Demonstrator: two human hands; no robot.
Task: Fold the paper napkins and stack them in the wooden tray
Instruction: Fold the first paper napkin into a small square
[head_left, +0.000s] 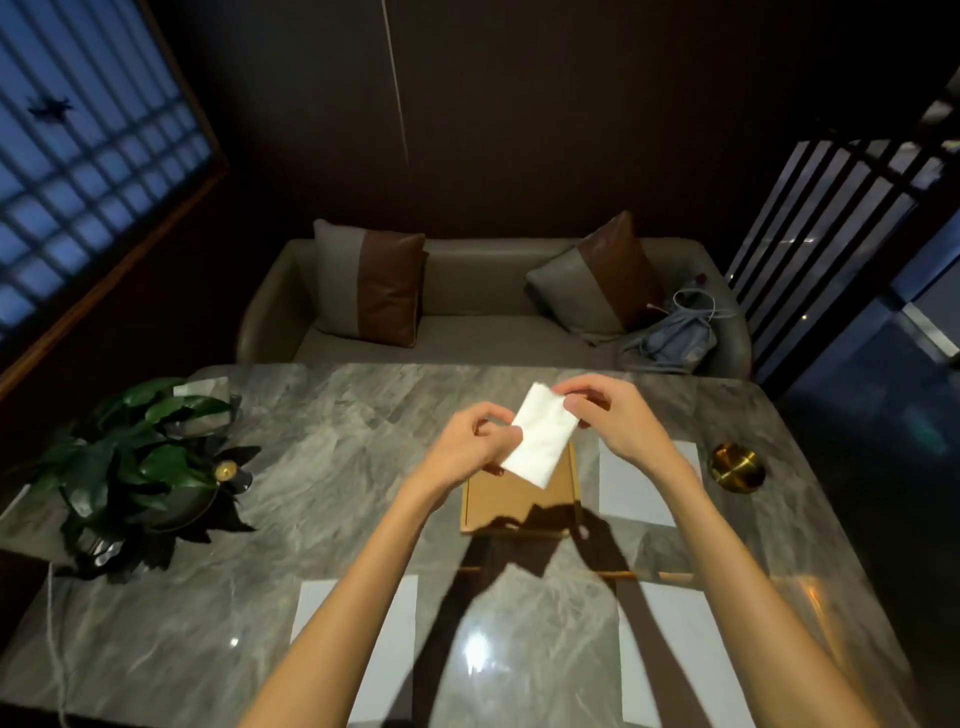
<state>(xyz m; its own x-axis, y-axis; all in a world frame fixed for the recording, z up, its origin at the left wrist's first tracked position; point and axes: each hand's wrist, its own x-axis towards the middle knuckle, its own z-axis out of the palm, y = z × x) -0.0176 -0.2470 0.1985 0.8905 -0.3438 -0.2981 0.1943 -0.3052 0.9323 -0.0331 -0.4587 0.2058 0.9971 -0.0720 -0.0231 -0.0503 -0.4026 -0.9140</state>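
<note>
A folded white napkin (543, 435) hangs in the air above the far end of the wooden tray (498, 506), tilted on a diagonal. My left hand (475, 441) pinches its lower left edge. My right hand (605, 413) pinches its upper right corner. The tray is a shallow tan box on the marble table (311, 467), and what shows of its floor is bare. Flat white napkins lie on the table: one to the right of the tray (639, 493), one at the near left (387, 649), one at the near right (675, 649).
A potted plant (150, 467) stands at the table's left side. A small brass dish (736, 466) sits at the right. Beyond the table is a grey sofa (467, 322) with two cushions and a blue bag (675, 338).
</note>
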